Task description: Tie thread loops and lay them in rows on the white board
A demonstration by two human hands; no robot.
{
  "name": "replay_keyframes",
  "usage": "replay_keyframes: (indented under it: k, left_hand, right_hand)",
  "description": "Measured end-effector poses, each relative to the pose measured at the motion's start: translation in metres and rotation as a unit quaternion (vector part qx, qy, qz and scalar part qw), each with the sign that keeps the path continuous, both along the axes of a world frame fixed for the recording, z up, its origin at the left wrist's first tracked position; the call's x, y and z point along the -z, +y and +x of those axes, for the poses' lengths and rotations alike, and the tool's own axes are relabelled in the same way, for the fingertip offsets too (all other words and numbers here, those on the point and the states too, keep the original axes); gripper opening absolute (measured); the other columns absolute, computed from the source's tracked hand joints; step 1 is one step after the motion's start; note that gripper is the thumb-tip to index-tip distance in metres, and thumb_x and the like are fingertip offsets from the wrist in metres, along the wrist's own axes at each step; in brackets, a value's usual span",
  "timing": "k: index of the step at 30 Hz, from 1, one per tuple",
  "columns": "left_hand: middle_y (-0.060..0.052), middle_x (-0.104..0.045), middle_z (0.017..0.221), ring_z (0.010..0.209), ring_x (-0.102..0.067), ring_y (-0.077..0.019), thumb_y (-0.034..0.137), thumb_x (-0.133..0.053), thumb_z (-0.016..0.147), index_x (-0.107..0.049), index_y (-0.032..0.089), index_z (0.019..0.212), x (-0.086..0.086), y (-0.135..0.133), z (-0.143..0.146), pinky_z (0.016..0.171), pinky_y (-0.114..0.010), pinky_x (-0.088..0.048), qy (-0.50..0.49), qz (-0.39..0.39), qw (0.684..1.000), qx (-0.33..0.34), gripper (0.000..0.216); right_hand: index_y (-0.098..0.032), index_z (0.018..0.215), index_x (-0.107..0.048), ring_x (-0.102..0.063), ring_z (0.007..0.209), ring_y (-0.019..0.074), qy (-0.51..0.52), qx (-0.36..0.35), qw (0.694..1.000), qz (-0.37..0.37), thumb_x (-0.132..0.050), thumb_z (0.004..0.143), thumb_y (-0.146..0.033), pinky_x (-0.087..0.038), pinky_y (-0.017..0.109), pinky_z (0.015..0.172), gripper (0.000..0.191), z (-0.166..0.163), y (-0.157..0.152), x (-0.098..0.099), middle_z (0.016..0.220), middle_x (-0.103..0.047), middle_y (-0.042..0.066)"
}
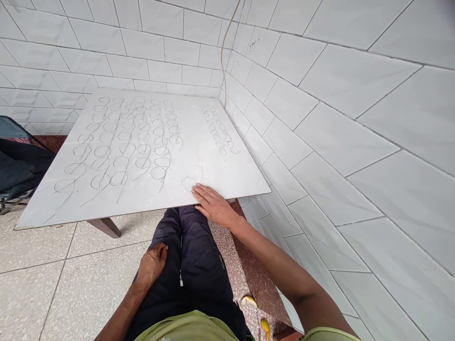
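Note:
A large white tile slab (220, 170) lies flat in front of me, marked with several rows of drawn circles (135, 142). My right hand (213, 204) rests flat on its near edge, fingers stretched out beside one drawn circle (188, 183), holding nothing. My left hand (152, 266) lies on my left thigh over dark trousers (194, 265), fingers loosely curled against the cloth, with nothing visible in it.
White tiled walls close in behind and on the right. A thin cable (224, 52) hangs down the corner. A dark chair or bag (19, 166) stands at the left. A wooden support (104, 226) shows under the slab. Speckled floor tiles lie below left.

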State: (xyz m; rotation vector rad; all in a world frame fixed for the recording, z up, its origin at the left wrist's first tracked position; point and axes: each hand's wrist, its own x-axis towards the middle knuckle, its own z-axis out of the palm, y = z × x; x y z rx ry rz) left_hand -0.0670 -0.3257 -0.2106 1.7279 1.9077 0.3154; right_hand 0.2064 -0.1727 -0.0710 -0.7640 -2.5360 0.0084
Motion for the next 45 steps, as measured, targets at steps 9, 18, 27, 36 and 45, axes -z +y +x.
replay_keyframes:
  k: [9, 18, 27, 36, 45]
  left_hand:
    - [-0.007, -0.077, 0.096, 0.088, -0.074, -0.0247, 0.032, -0.044, 0.099, -0.068, 0.022, 0.098, 0.0, -0.003, 0.002, 0.082, -0.036, -0.052, -0.03, 0.033, 0.999, 0.018, 0.026]
    - [-0.011, -0.066, 0.123, 0.101, -0.068, -0.0235, 0.039, -0.057, 0.098, -0.06, 0.02, 0.128, -0.119, 0.006, 0.032, 0.082, -0.036, -0.058, -0.205, 0.24, 0.947, -0.058, 0.036]
    - [-0.01, -0.065, 0.134, 0.119, -0.062, -0.0268, 0.037, -0.057, 0.099, -0.067, 0.024, 0.132, -0.2, 0.036, 0.037, 0.103, -0.041, -0.051, -0.252, 0.241, 0.933, 0.093, 0.037]
    - [-0.005, -0.074, 0.082, 0.07, -0.069, -0.0172, 0.042, -0.068, 0.092, -0.077, 0.017, 0.105, -0.177, 0.033, 0.041, 0.067, -0.03, -0.059, -0.459, 0.074, 0.885, -0.017, 0.029]
    - [-0.006, -0.074, 0.087, 0.069, -0.068, -0.0173, 0.043, -0.07, 0.089, -0.075, 0.016, 0.101, -0.173, 0.028, 0.056, 0.051, -0.026, -0.057, -0.478, 0.158, 0.833, -0.229, 0.031]
  right_hand:
    - [-0.019, 0.145, -0.057, -0.054, 0.14, 0.0244, 0.099, 0.005, 0.995, 0.0, -0.049, 0.103, -0.013, -0.048, 0.049, 0.117, 0.043, 0.006, -0.021, 0.003, 0.14, -0.065, 0.012]
    - [-0.022, 0.111, -0.07, -0.072, 0.09, 0.0168, 0.368, 0.08, 0.869, -0.321, -0.044, 0.107, -0.041, -0.061, 0.035, 0.083, 0.033, -0.014, -0.059, -0.046, 0.106, -0.076, 0.007]
    - [-0.016, 0.093, -0.066, -0.069, 0.075, 0.0165, 0.39, -0.018, 0.693, -0.606, -0.059, 0.095, -0.061, -0.058, 0.031, 0.064, 0.046, -0.023, -0.058, -0.057, 0.089, -0.073, 0.008]
    - [-0.014, 0.096, -0.066, -0.066, 0.067, 0.0159, 0.368, -0.023, 0.644, -0.671, -0.063, 0.094, -0.056, -0.055, 0.027, 0.054, 0.042, -0.029, -0.055, -0.044, 0.08, -0.07, 0.006]
    - [-0.017, 0.093, -0.065, -0.066, 0.069, 0.0143, 0.4, 0.026, 0.669, -0.626, -0.067, 0.091, -0.054, -0.054, 0.025, 0.056, 0.038, -0.054, -0.081, -0.026, 0.083, -0.07, 0.005]
